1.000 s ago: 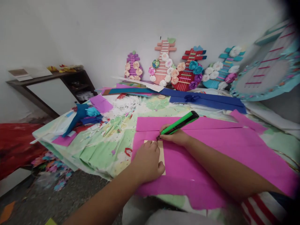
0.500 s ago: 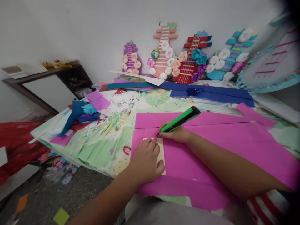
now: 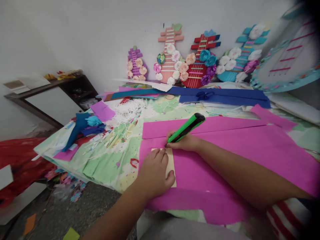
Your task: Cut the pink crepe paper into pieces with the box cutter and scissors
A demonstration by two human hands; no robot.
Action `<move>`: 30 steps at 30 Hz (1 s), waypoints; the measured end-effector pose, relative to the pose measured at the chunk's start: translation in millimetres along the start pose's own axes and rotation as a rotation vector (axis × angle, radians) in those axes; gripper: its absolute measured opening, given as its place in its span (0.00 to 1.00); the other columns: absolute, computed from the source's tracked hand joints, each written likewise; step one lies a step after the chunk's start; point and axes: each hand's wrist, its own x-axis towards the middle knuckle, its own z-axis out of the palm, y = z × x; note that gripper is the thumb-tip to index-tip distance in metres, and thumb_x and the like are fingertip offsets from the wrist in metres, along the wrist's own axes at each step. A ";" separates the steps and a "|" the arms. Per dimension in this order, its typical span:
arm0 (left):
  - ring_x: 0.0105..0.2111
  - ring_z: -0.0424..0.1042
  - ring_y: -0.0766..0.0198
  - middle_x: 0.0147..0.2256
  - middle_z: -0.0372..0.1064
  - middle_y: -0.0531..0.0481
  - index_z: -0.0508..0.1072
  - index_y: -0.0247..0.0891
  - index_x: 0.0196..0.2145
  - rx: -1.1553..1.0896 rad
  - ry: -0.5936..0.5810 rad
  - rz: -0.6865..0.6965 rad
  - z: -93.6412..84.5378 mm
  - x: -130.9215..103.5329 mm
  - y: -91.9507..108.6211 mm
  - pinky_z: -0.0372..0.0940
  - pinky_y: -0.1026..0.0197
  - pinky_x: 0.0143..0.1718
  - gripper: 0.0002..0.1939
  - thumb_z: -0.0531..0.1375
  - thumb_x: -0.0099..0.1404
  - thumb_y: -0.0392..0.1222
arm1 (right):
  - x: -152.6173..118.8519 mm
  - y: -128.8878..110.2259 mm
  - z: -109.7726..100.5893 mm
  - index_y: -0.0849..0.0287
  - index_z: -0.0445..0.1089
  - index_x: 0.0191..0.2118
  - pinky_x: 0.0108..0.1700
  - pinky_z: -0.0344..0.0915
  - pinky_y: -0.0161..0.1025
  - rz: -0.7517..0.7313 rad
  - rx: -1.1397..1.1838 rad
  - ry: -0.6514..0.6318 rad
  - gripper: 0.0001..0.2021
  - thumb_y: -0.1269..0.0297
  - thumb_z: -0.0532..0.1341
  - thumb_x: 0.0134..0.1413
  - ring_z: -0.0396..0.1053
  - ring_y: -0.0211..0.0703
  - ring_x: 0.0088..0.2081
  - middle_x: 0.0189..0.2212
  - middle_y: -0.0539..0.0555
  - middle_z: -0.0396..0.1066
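Observation:
A large magenta sheet (image 3: 225,153) lies across the front of the table. On its left part rests a small cream card (image 3: 170,163), pressed down by my left hand (image 3: 156,173), whose fingers lie flat and cover much of it. My right hand (image 3: 183,141) grips a thick green and black marker (image 3: 186,128), its back end slanting up and to the right. The marker's tip is at the card's upper edge, close to my left fingertips. Whether a line has been drawn there is too small to tell.
Decorated paper lutes (image 3: 170,56) lean on the wall behind. Blue folded material (image 3: 225,97) and tangled white string (image 3: 130,110) lie at the back of the table. Paper scraps (image 3: 95,128) are piled at the left. A low cabinet (image 3: 52,103) stands beyond.
The marker's tip has moved a little left along the card's upper edge, and the marker stands somewhat steeper. My left hand stays on the card. The view has shifted slightly.

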 end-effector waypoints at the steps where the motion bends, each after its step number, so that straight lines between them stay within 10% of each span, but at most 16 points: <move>1: 0.48 0.58 0.49 0.46 0.62 0.36 0.65 0.27 0.45 -0.002 0.000 0.002 -0.3 0.3 0.0 0.50 0.49 0.51 0.25 0.51 0.53 0.45 | 0.0 0.3 0.4 0.59 0.63 0.26 0.34 0.62 0.33 -0.009 -0.006 -0.008 0.05 0.65 0.59 0.41 0.64 0.34 0.28 0.23 0.47 0.64; 30: 0.48 0.54 0.50 0.51 0.58 0.43 0.59 0.31 0.53 -0.057 -0.046 0.011 -1.4 2.7 -2.6 0.49 0.47 0.51 0.28 0.51 0.54 0.44 | -9.8 2.2 -7.4 0.60 0.62 0.27 0.33 0.63 0.33 0.020 0.052 0.031 0.06 0.65 0.59 0.40 0.65 0.34 0.28 0.23 0.47 0.66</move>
